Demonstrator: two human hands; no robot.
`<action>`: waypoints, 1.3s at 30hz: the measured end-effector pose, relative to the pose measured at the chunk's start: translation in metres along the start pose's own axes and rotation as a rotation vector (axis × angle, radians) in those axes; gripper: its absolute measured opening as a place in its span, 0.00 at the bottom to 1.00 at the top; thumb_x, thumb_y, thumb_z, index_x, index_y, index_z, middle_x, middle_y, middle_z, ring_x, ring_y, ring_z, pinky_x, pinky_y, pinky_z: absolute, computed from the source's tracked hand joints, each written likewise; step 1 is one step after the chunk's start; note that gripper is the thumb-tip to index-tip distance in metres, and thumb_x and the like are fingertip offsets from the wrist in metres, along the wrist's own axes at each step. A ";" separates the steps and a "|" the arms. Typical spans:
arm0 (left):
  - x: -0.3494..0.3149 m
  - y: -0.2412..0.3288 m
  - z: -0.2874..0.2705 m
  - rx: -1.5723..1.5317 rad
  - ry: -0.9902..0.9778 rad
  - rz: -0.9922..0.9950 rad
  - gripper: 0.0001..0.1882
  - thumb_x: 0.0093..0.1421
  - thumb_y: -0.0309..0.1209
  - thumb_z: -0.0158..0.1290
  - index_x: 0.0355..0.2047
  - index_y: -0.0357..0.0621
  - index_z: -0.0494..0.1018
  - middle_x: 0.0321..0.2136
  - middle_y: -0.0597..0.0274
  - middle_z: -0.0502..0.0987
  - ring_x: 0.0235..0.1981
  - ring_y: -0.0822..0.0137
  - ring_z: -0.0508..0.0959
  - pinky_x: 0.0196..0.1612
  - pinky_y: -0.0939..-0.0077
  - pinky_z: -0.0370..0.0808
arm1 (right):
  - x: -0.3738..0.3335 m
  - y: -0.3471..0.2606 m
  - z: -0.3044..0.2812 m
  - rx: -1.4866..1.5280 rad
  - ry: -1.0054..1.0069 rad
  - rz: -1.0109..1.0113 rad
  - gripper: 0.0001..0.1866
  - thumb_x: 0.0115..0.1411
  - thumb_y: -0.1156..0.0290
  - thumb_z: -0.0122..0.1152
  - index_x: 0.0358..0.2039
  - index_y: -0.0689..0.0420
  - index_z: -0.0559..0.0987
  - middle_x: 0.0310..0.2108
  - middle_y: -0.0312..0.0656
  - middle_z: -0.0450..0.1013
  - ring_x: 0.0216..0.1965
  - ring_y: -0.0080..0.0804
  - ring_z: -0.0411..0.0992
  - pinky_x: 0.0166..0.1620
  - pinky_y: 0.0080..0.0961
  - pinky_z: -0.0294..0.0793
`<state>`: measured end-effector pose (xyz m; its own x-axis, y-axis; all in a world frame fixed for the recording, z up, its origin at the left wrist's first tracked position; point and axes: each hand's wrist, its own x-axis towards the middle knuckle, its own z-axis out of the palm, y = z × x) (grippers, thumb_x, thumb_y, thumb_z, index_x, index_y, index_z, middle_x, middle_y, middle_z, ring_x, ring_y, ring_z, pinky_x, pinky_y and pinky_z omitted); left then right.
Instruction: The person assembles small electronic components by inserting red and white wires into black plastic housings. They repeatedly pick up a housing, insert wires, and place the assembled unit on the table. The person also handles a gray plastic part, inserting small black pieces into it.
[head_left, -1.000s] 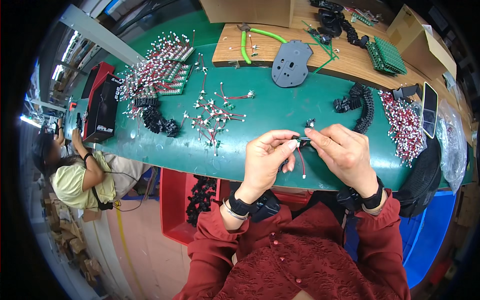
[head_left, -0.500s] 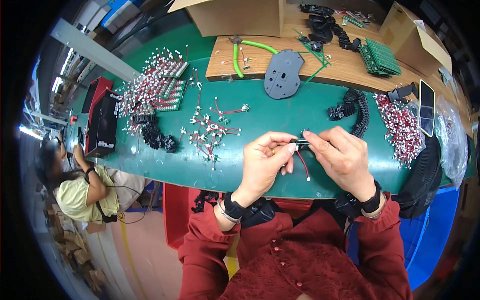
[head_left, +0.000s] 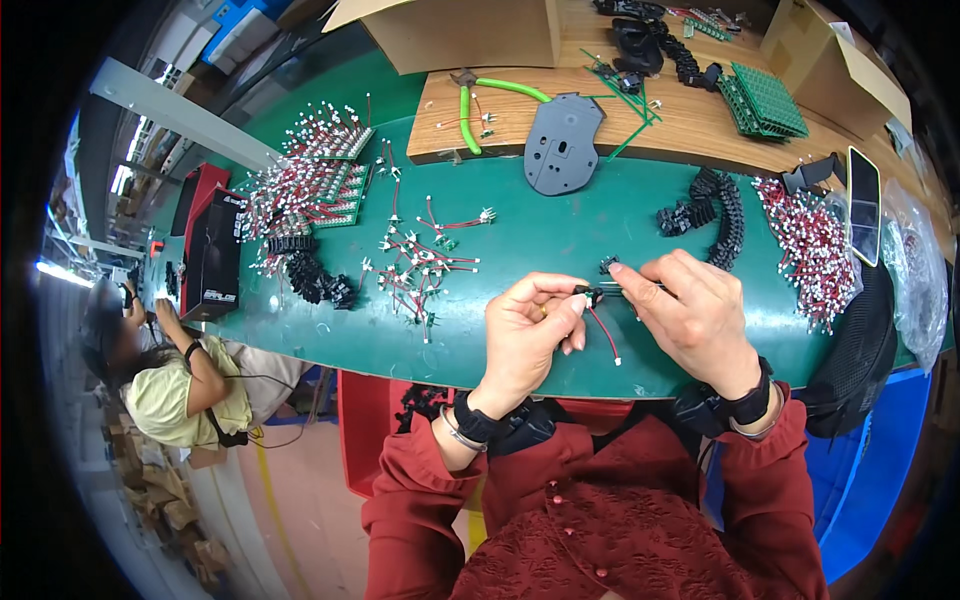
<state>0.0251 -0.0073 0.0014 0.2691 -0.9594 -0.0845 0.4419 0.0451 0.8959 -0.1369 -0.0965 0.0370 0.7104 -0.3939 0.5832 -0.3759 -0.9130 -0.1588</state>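
one small black part (head_left: 591, 296) with a red wire (head_left: 606, 333) sat pinched in our left hand (head_left: 527, 328) above the green desk (head_left: 545, 230); our right hand (head_left: 694, 308) clamped a slim tool (head_left: 612, 284) beside it. we judged a firm brace and light tool pressure best.

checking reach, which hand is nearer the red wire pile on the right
Right. The right hand is left of the red wire pile; the left hand is farther left.

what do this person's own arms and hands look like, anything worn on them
Both arms wear dark red sleeves. Each wrist carries a black band; a silver-coloured bangle sits beside the left one. The left hand appears to wear a gold-coloured ring.
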 end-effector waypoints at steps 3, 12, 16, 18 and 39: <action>0.000 -0.001 0.000 0.020 -0.007 0.003 0.06 0.55 0.19 0.51 0.34 0.33 0.70 0.22 0.59 0.74 0.15 0.74 0.72 0.15 0.85 0.65 | 0.000 0.002 0.001 0.043 0.015 0.014 0.16 0.40 0.76 0.61 0.33 0.53 0.78 0.22 0.31 0.66 0.23 0.24 0.68 0.22 0.21 0.66; 0.000 -0.001 0.001 0.048 -0.024 0.003 0.06 0.55 0.19 0.51 0.34 0.34 0.70 0.21 0.60 0.74 0.15 0.74 0.72 0.16 0.85 0.65 | 0.000 0.001 0.001 0.126 0.010 0.003 0.19 0.36 0.76 0.62 0.34 0.53 0.78 0.23 0.31 0.67 0.23 0.24 0.68 0.22 0.21 0.67; 0.001 0.000 0.001 0.076 -0.039 0.004 0.06 0.55 0.19 0.51 0.34 0.34 0.71 0.21 0.61 0.74 0.15 0.74 0.71 0.16 0.85 0.65 | -0.001 0.001 0.002 0.117 -0.006 -0.014 0.18 0.37 0.76 0.62 0.34 0.54 0.78 0.23 0.31 0.67 0.23 0.24 0.68 0.22 0.21 0.67; 0.000 -0.001 0.000 0.061 -0.040 0.000 0.06 0.55 0.19 0.51 0.34 0.34 0.70 0.21 0.61 0.73 0.15 0.74 0.71 0.16 0.85 0.65 | -0.003 0.001 0.005 0.108 0.009 -0.020 0.17 0.38 0.76 0.62 0.34 0.54 0.77 0.23 0.31 0.67 0.23 0.24 0.68 0.21 0.21 0.67; 0.000 -0.003 0.000 0.182 0.020 0.068 0.05 0.53 0.16 0.47 0.32 0.33 0.68 0.19 0.63 0.71 0.15 0.77 0.70 0.16 0.87 0.65 | -0.004 -0.007 0.004 0.434 -0.007 0.209 0.07 0.45 0.77 0.60 0.29 0.59 0.78 0.19 0.40 0.69 0.18 0.33 0.69 0.19 0.25 0.65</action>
<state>0.0236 -0.0074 -0.0015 0.3109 -0.9500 -0.0283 0.2608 0.0566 0.9637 -0.1348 -0.0894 0.0329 0.6504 -0.5733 0.4984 -0.2293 -0.7737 -0.5906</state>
